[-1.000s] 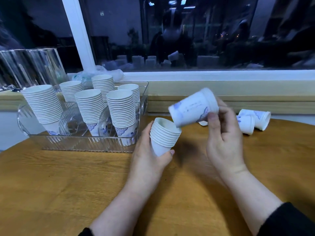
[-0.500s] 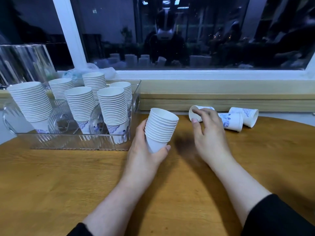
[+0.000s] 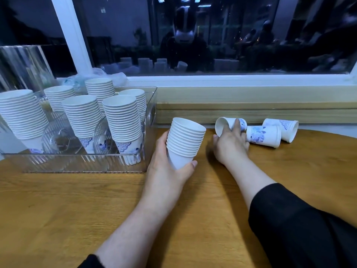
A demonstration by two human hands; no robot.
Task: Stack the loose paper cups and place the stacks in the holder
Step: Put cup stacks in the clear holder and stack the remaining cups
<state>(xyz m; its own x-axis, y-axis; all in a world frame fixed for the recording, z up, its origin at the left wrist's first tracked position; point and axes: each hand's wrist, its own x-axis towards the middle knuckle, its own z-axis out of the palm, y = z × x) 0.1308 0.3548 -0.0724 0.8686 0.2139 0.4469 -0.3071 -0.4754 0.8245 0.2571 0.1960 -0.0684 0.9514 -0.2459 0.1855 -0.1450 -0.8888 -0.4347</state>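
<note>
Reaching toward one o'clock, the right hand (image 3: 230,141) curls its fingers (image 3: 236,124) around a toppled loose cup (image 3: 225,125) that could roll into its two neighbours, while the left hand (image 3: 170,167) clasps a tilted stack (image 3: 184,141) that could slip.

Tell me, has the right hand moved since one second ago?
Yes. The right hand went from above the table down and away toward the window ledge, onto a loose cup.

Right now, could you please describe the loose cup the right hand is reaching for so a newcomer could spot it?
On the wooden table, below the window ledge, three loose cups lie on their sides. The target cup is the leftmost one, under the right hand. Unlike its neighbours, its open mouth points left.
</note>
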